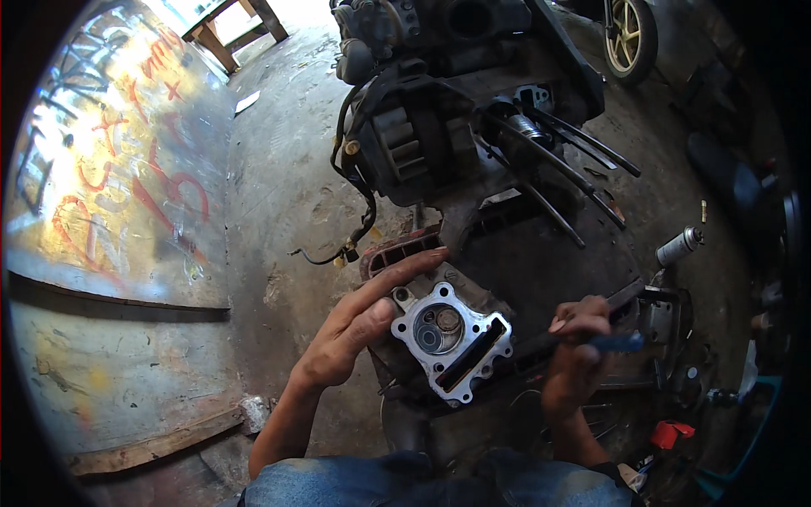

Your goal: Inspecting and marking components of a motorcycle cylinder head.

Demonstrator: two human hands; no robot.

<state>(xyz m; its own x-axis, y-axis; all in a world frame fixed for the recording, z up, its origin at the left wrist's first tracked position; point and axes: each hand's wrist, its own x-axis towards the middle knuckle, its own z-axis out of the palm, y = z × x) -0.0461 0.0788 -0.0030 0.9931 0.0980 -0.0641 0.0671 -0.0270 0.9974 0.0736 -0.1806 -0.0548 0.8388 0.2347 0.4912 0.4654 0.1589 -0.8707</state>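
Note:
A cylinder head (429,331) lies with its bare silver gasket face up, showing the round combustion chamber with two valves and a long slot beside it. My left hand (338,342) rests along its left side. The index finger stretches past its far corner, and the thumb lies near its edge. To the right of the cylinder head, my right hand (574,355) is closed around a slim tool with a blue handle (621,341); its working end is blurred. The right hand stays apart from the metal.
Beneath the cylinder head is a dark red slotted crate (401,252). Beyond stands an engine (414,144) with an exposed piston (525,127) and long studs (553,165) pointing toward me. A spray can (679,246) and red object (672,434) are right. A painted panel (127,169) leans left.

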